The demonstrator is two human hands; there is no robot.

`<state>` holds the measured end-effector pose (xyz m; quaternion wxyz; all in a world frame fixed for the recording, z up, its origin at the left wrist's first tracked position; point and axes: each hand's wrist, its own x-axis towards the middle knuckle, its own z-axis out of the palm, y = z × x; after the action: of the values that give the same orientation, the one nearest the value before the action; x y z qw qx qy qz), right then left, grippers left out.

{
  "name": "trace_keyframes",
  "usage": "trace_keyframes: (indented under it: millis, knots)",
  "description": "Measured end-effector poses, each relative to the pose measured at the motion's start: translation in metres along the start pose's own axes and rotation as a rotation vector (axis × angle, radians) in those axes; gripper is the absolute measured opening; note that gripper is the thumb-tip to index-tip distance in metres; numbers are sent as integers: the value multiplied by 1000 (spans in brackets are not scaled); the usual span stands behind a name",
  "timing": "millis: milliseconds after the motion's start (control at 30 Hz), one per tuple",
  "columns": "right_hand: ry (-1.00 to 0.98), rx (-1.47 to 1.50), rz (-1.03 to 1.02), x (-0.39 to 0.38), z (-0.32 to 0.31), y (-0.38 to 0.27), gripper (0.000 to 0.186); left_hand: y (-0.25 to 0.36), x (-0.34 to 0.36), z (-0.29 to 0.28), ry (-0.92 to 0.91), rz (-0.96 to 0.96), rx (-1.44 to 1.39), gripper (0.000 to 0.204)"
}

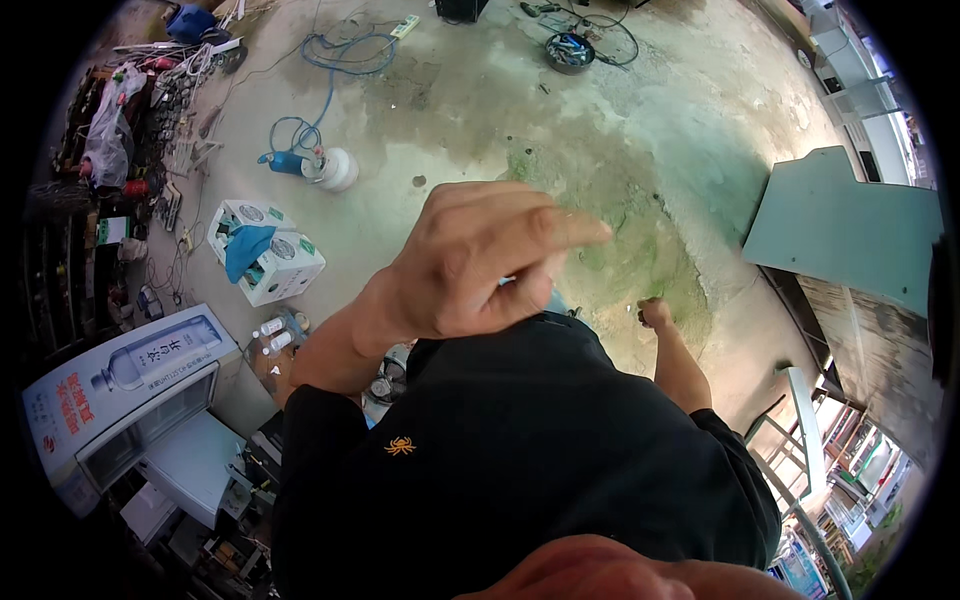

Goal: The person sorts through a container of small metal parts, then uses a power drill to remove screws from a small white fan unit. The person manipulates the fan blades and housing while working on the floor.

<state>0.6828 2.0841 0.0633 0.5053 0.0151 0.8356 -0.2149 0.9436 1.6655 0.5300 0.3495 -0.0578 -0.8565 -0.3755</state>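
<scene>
My left hand [485, 260] is raised in front of my black shirt [540, 440], forefinger stretched toward the right and the other fingers bent, with nothing visible in it. My right hand [655, 312] hangs lower on the right at the end of my bare forearm, small in view against the green-stained concrete floor [650, 240]. Its fingers are curled, and what they hold, if anything, is too small to make out.
A white box [290, 275] with a blue cloth, a gas cylinder [335, 170] with blue hose, clutter [120, 140] and a display fridge [135, 360] are left. A black tub [565, 65] lies ahead. A pale green panel [830, 230] and metal frame [800, 420] are right.
</scene>
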Motion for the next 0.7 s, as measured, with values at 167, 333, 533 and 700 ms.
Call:
trace_keyframes:
  millis: [167,333,533,700]
  knots:
    - [140,-90,-330,61,-62,-257,33,-40,119,-1,-110,398,38,29]
    - [124,-12,-468,91,-46,-432,33,-167,160,-77,229,146,134,25]
    - [-38,-142,-237,164,-23,-461,31,-489,146,-168,502,-883,-220,17]
    - [-204,-84,56,243,-24,-490,26,-649,57,-147,537,-1447,-412,15]
